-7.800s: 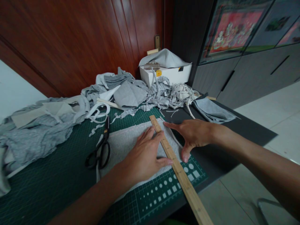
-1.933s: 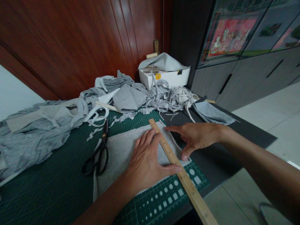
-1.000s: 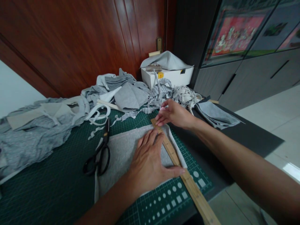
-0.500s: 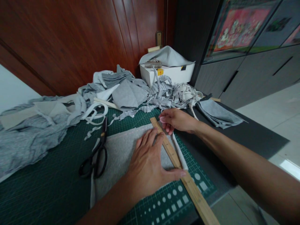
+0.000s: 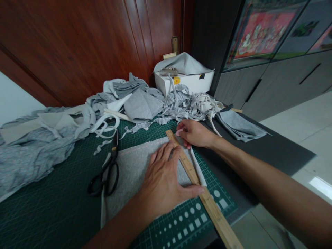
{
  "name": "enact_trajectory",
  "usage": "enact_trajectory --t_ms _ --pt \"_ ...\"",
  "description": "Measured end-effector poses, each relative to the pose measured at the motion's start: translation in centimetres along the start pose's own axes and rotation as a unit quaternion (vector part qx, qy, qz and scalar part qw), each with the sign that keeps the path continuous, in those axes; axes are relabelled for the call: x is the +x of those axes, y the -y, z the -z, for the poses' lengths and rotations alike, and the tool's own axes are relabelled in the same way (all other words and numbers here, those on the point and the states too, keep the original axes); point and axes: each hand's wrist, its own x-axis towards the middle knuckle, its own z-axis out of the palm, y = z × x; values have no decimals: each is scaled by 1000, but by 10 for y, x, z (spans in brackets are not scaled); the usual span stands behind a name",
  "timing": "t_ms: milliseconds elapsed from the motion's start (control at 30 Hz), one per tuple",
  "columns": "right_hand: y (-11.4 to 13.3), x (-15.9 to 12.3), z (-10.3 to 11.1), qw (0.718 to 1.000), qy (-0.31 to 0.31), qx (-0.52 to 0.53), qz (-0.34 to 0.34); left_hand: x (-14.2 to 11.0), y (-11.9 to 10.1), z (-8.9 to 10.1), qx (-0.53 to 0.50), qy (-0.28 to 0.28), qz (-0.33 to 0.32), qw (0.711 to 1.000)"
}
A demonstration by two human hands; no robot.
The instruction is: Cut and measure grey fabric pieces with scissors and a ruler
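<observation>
My left hand (image 5: 162,180) lies spread on a grey fabric piece (image 5: 132,169), its fingertips and thumb pressing on a wooden ruler (image 5: 189,166). The ruler runs slantwise along the fabric's right side. At the ruler's far end, my right hand (image 5: 195,133) is closed in a pinch on a small pink tailor's chalk (image 5: 178,132). A faint pink line shows near the fabric's far edge. Black scissors (image 5: 113,162) lie across the fabric's left edge, blades pointing away from me.
Under the fabric is a green cutting mat (image 5: 64,197) on a dark table (image 5: 280,152). Grey cloth heaps (image 5: 46,145) and tangled strips (image 5: 204,103) line the back. Behind stands a white box (image 5: 194,83). Folded grey pieces (image 5: 241,126) lie at the right.
The right hand and chalk have shifted very slightly at the ruler's far end. My left hand stays spread on the ruler and fabric. The view has moved a little.
</observation>
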Motion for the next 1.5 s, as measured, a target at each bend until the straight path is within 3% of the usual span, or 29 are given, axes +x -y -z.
enact_trajectory --t_ms 367,833,1367,1500 --pt "3 -3 -2 996 -4 -65 54 3 0 1 -1 -7 -4 1000" --pt "7 -5 -4 988 -29 -130 77 0 1 -4 -2 -35 -16 999" --pt "18 -8 0 966 -51 -226 117 0 2 -4 7 -29 -19 999" --pt "19 -10 6 964 -27 -229 131 0 1 -3 9 -23 -15 1000"
